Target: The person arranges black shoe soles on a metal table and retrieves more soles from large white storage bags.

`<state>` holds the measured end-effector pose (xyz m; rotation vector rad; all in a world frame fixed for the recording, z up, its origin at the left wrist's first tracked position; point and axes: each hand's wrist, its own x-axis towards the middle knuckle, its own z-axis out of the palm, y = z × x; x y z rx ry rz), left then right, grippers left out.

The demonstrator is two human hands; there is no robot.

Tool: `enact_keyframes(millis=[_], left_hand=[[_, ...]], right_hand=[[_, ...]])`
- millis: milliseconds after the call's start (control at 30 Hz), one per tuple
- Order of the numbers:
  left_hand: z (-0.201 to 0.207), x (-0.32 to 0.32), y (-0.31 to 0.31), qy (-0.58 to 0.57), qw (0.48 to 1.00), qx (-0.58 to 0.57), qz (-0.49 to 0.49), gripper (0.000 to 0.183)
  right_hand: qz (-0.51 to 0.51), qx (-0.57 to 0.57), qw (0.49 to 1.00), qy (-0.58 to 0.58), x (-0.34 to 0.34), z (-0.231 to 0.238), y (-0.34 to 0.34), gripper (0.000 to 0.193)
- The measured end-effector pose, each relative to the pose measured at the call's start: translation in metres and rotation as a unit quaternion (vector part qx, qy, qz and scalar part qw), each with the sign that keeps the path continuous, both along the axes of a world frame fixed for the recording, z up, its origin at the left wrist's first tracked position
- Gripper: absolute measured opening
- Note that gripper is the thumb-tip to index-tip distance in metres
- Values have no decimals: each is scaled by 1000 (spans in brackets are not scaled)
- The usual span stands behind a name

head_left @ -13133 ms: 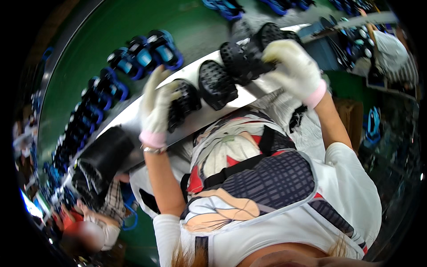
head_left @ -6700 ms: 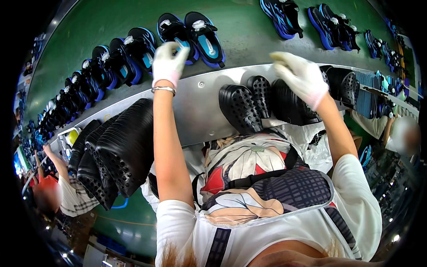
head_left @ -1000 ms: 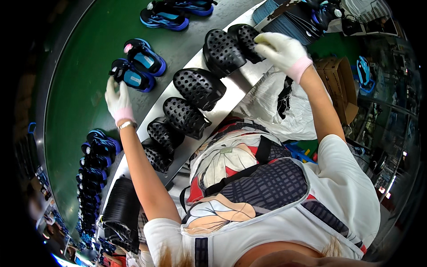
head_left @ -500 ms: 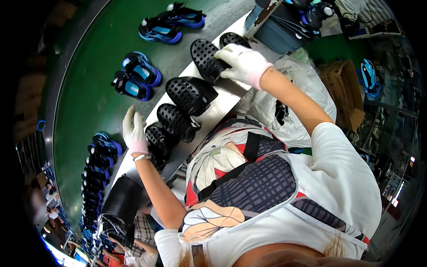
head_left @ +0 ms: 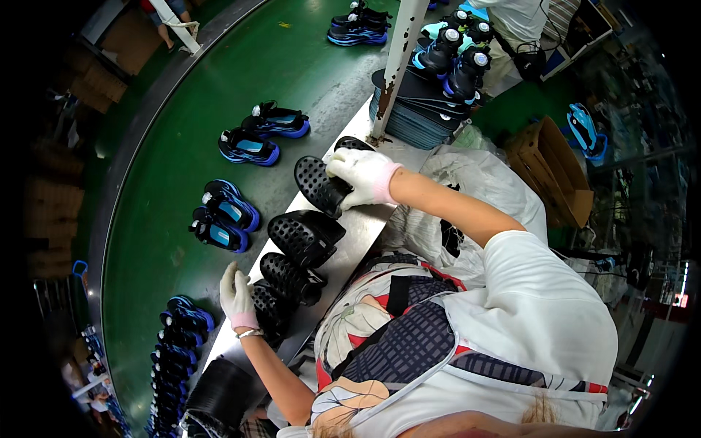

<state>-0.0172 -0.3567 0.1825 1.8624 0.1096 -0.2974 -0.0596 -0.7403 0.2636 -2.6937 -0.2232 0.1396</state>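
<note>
One metal ledge [head_left: 363,228], green tabletop [head_left: 164,212], cardboard box [head_left: 539,174]; left hand [head_left: 238,296] spread; right hand [head_left: 362,176] pinching black insert [head_left: 315,180]

- Cardboard box [head_left: 555,175]: brown, flaps open.
- White sack [head_left: 511,190]: crumpled, beside box.
- Post [head_left: 401,58]: white, paint chipped, rust showing lower down.
- Flat blue-grey pieces [head_left: 418,123]: stacked beside post.
- Cartons [head_left: 55,212]: stacked, far left, dim.

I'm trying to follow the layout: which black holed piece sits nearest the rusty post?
The topmost piece in the row, just beyond the right hand, which partly covers it; the others sit farther down the ledge from the post.
</note>
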Motion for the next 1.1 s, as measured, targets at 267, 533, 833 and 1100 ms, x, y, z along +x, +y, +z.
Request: enact_keyframes(millis=[267,533,833,1100], left_hand=[[54,9,-32,33,982,-181,-34,52],[73,17,-41,198,815,-542,-42,57],[27,54,11,-4,941,-309,136,25],[-47,90,75,1,997,66,-41,38]], right_hand=[[11,135,990,-25,-7,62,33,55],[86,341,923,153,19,47,140,64],[41,140,980,133,53,0,242,42],[66,-82,973,205,132,-42,260,48]])
